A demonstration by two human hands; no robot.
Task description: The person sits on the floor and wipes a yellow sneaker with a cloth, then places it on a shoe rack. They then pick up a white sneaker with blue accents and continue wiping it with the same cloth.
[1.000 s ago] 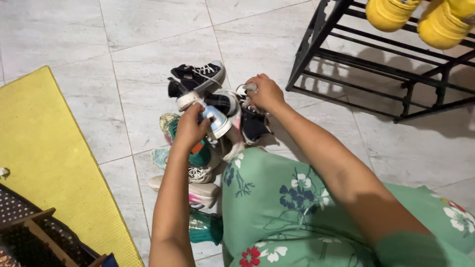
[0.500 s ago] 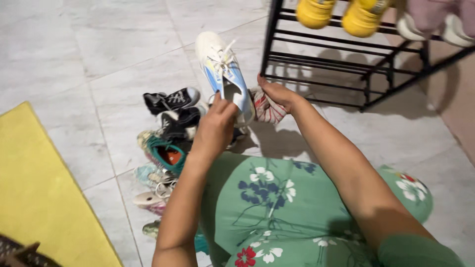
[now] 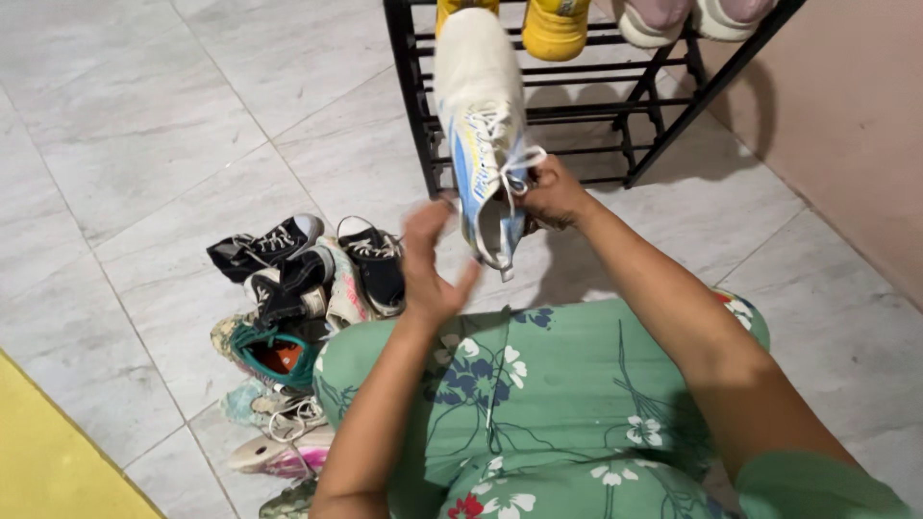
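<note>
My right hand (image 3: 551,192) grips a white sneaker with blue and yellow stripes (image 3: 484,135) by its heel and laces, holding it in the air with the toe pointing away toward a black metal shoe rack (image 3: 415,106). My left hand (image 3: 431,264) hovers just left of the sneaker's heel, fingers spread, holding nothing. I sit on the floor in a green floral garment (image 3: 538,404).
A pile of shoes lies on the tiled floor to the left: black high-top sneakers (image 3: 264,245), a teal shoe (image 3: 269,351), and pale ones (image 3: 279,452). Yellow shoes (image 3: 553,24) and pink-white shoes (image 3: 687,14) sit on the rack. A yellow mat (image 3: 48,461) lies at lower left.
The white sneaker has passed from my left hand to my right and risen toward the rack. My left hand has let go and opened. The view has swung right.
</note>
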